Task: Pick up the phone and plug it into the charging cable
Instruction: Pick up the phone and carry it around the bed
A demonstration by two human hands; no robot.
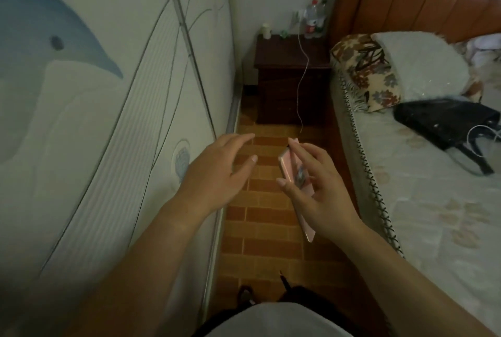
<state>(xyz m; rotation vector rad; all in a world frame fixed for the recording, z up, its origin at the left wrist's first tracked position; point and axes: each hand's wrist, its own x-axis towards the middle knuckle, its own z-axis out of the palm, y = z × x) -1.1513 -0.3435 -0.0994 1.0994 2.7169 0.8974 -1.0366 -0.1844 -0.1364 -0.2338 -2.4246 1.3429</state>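
Held out over the brick-patterned floor [271, 241], the pink phone [291, 171] sits in the right hand [311, 187], pinched across its width between the thumb on its left edge and the fingers on the right edge and back. Its long axis runs away from the person, slanted a little to the left; the far end points toward the nightstand [291, 79], the near end back at the body. Which end carries the port I cannot tell.

Beside it, the left hand [214, 174] is spread wide and holds nothing, fingers reaching forward.

Ahead, the white charging cable [302, 76] trails over the nightstand's front edge, its plug dangling free just above the floor, well apart from the phone.

My guess at the risks: the fingertip hold looks light, so the phone could slip onto the hard floor. A hanging plug will swing away from a one-handed push, and the dim light makes mis-seating likely.
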